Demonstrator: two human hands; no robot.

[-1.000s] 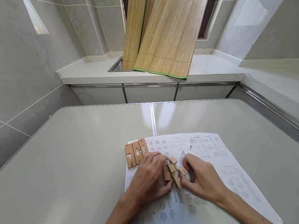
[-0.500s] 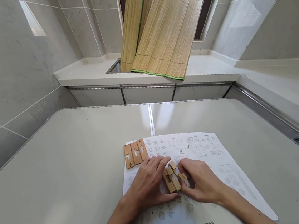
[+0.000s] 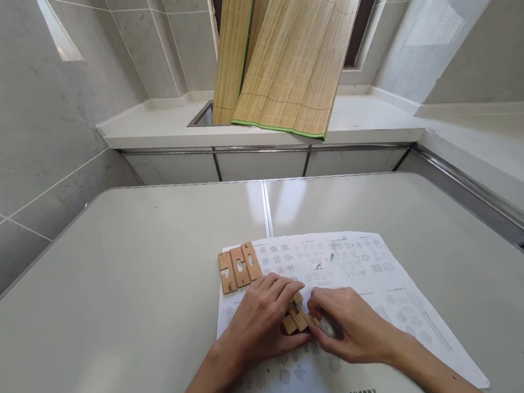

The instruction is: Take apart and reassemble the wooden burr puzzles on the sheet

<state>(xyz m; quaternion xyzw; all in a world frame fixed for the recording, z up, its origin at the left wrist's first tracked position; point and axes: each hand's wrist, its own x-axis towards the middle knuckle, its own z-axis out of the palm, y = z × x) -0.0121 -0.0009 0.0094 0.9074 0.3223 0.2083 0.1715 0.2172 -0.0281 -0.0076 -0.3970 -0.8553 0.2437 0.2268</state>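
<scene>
A cluster of interlocking wooden puzzle blocks (image 3: 297, 317) lies low over a printed sheet (image 3: 369, 310). My left hand (image 3: 266, 313) curls around its left side, fingers at the top and thumb along the bottom edge. From the right, my right hand (image 3: 347, 322) pinches a small wooden puzzle piece (image 3: 312, 321) against the cluster's lower right side. Its thumb and forefinger cover much of that piece. Beyond my left hand, three flat slotted wooden pieces (image 3: 240, 267) lie side by side at the sheet's upper left corner, with dark marks on them.
The sheet rests on a pale table (image 3: 112, 289) with a seam (image 3: 266, 212) running down its middle. Behind it is a white ledge (image 3: 159, 123), where a bamboo mat (image 3: 284, 61) hangs over the edge by a window. Tiled walls (image 3: 20, 110) enclose the sides.
My right hand has moved slightly left and down, bringing its piece against the cluster. The cluster has turned and shifted a little toward my left hand. The flat pieces have stayed put.
</scene>
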